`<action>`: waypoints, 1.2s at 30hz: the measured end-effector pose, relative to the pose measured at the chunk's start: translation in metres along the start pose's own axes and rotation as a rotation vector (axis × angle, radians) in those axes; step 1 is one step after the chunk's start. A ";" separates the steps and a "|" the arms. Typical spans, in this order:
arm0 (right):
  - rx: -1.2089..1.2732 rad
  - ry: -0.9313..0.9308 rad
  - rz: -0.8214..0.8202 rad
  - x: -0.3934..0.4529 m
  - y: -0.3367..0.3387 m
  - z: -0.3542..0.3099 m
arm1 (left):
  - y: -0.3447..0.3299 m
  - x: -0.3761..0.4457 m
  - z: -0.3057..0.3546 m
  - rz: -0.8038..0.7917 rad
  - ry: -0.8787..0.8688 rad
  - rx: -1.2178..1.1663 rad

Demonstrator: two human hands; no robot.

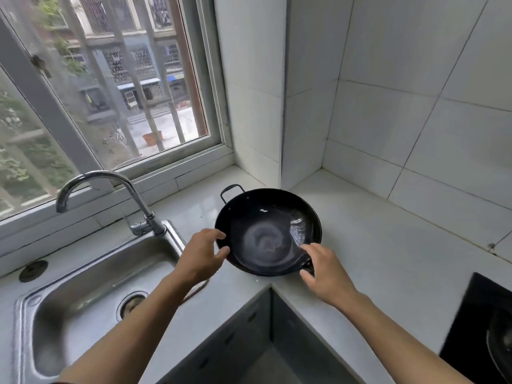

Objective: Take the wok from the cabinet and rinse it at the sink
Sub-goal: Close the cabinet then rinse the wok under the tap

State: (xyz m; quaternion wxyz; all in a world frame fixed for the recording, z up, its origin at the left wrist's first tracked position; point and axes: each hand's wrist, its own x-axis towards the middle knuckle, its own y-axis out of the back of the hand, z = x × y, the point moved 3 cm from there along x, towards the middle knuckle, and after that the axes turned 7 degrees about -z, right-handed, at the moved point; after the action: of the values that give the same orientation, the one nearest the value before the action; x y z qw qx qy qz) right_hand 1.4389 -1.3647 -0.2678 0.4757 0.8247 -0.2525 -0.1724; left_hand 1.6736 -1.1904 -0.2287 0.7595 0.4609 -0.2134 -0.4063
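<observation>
Left hand point(202, 256) curves at the left rim of the wok point(267, 234), grip unclear; right hand point(325, 275) spreads open over its near handle. It sits on the table point(374, 245) beside the sink point(83, 273).

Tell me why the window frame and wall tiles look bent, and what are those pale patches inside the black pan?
Head view: the wide-angle lens bows the window frame and the wall tiles toward the edges. Same view: window daylight glares off the inner wall of the wok and sheens the countertop. The lower corners look softly smeared.
</observation>
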 end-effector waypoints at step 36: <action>-0.239 -0.449 -0.137 0.052 -0.054 0.047 | -0.028 0.216 -0.107 -0.389 -0.907 0.525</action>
State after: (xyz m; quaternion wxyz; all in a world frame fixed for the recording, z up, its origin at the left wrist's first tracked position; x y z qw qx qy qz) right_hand 1.4700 -1.4049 -0.3397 0.4891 0.7190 -0.2730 -0.4115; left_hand 1.8620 -1.3164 -0.3159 0.3623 0.4445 -0.5241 -0.6297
